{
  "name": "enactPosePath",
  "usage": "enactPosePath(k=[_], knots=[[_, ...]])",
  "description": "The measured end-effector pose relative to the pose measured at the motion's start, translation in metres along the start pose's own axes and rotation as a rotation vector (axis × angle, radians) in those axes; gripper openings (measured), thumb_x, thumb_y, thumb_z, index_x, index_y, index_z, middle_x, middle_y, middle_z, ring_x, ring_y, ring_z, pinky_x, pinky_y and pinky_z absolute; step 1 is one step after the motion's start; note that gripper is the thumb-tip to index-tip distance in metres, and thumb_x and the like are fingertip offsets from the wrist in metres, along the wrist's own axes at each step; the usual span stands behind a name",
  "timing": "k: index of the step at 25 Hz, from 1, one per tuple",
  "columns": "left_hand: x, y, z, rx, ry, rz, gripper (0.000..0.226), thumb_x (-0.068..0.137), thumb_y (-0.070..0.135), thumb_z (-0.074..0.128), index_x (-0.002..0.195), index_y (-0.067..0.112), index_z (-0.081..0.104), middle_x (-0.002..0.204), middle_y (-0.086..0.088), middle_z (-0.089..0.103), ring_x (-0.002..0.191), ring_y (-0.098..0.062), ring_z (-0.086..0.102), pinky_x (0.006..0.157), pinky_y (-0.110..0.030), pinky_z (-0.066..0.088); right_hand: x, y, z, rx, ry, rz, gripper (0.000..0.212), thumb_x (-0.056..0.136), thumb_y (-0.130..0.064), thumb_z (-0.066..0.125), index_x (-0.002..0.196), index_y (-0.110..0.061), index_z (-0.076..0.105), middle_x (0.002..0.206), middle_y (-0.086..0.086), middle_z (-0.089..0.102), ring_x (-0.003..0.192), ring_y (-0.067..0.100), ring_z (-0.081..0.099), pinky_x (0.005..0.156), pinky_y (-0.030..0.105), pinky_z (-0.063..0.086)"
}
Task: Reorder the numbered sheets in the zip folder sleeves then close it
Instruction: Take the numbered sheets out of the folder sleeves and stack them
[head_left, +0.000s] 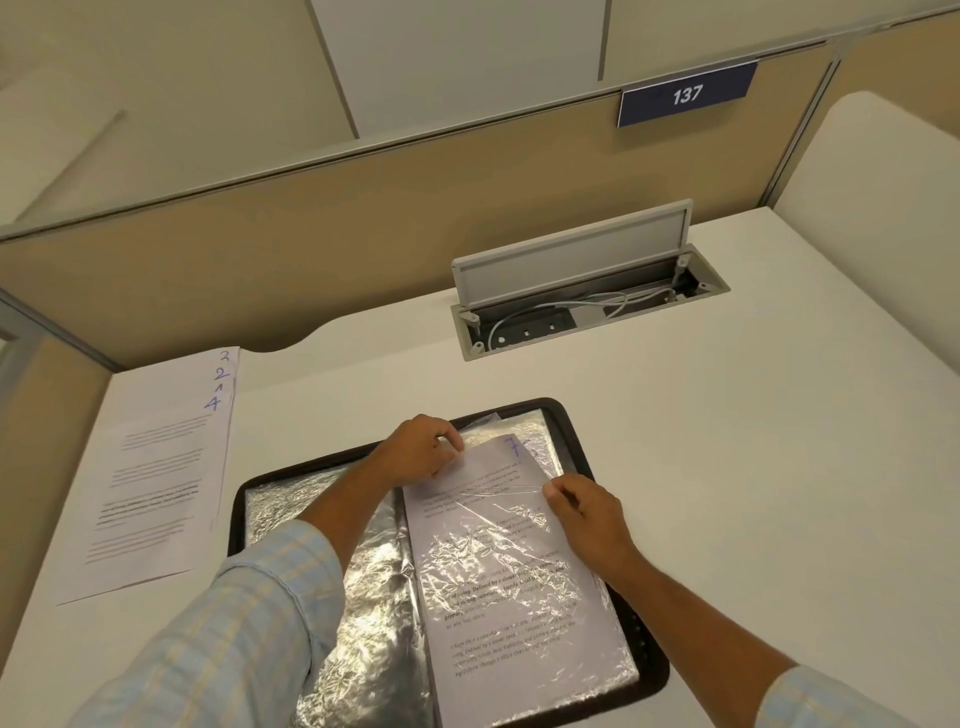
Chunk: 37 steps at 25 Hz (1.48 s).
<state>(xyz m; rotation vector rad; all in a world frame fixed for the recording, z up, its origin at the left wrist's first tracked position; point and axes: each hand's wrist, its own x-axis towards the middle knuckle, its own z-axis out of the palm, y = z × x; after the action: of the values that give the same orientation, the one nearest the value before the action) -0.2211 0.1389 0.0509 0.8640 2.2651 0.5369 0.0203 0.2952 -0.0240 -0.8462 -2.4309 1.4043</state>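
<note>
Numbered sheet (501, 460) marked 7, half inside a crinkled clear sleeve (498, 571) on the right half of the open zip folder (647, 644), top part poking out past the sleeve mouth. All lying on the white desk (727, 467), straight ahead.

Looks like the sleeving step, mid-slide; cannot tell whether going in or coming out.

Pinched at the upper left corner by the left hand (421, 449), fingers curled on the paper. Hard to say whether on plastic too. Gripped at the right edge by the right hand (587, 514), thumb and fingers closed on the sleeve's mouth.

Next, probably: hold the mouth open and guide the paper squarely, so as not to snag the thin plastic.

Well off to the left, apart from both hands, a fanned pile of loose sheets (156, 478) — zip not yet closed.
</note>
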Motion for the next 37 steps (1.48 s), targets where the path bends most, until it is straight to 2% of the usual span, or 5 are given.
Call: enactPosePath(k=[7,11,19,25,37], knots=[[0.008,0.001,-0.003,0.130,-0.076,0.010,0.032,0.088,0.020,0.083,0.068,0.029,0.058,0.072,0.009,0.060,0.065,-0.007,0.051,0.064,-0.024,0.042,-0.001,0.005,-0.001,0.030,-0.018,-0.007,0.027,0.103,-0.049,0.052,0.088,-0.031,0.066,0.079,-0.013,0.065,0.073,0.009,0.063,0.075,0.046,0.057],[0.014,-0.002,-0.017,0.122,0.166,-0.112,0.017,0.091,0.036,0.077,0.081,0.028,0.067,0.089,0.011,0.069,0.086,-0.012,0.064,0.086,-0.039,0.050,-0.003,0.008,-0.002,0.017,-0.054,-0.013,0.014,0.099,-0.047,0.061,0.106,-0.036,0.063,0.081,-0.023,0.062,0.071,0.006,0.058,0.081,0.048,0.056],[0.024,0.009,-0.073,0.004,0.606,-0.188,0.010,0.095,0.029,0.068,0.085,0.027,0.065,0.086,0.012,0.065,0.093,-0.021,0.061,0.087,-0.037,0.027,-0.014,0.012,0.005,-0.213,-0.028,-0.077,0.082,0.089,-0.037,0.075,0.158,-0.033,0.031,0.116,-0.016,0.050,0.105,0.008,0.050,0.098,0.038,0.047],[-0.009,0.015,-0.130,-0.147,0.912,-0.006,0.007,0.096,0.029,0.068,0.089,0.029,0.065,0.089,0.012,0.067,0.090,-0.022,0.066,0.096,-0.052,0.052,-0.020,0.016,0.001,-0.321,-0.025,-0.130,0.081,0.095,-0.047,0.067,0.161,-0.026,0.026,0.125,-0.008,0.048,0.111,0.012,0.045,0.100,0.038,0.044],[-0.149,0.012,-0.173,-0.251,0.940,0.352,0.006,0.099,0.017,0.070,0.097,0.021,0.072,0.093,0.018,0.069,0.087,0.005,0.063,0.072,-0.008,0.048,0.030,-0.169,0.011,-0.020,0.165,-0.262,0.071,0.099,-0.038,0.068,0.159,-0.023,0.034,0.162,-0.003,0.039,0.144,0.008,0.037,0.116,0.035,0.034]])
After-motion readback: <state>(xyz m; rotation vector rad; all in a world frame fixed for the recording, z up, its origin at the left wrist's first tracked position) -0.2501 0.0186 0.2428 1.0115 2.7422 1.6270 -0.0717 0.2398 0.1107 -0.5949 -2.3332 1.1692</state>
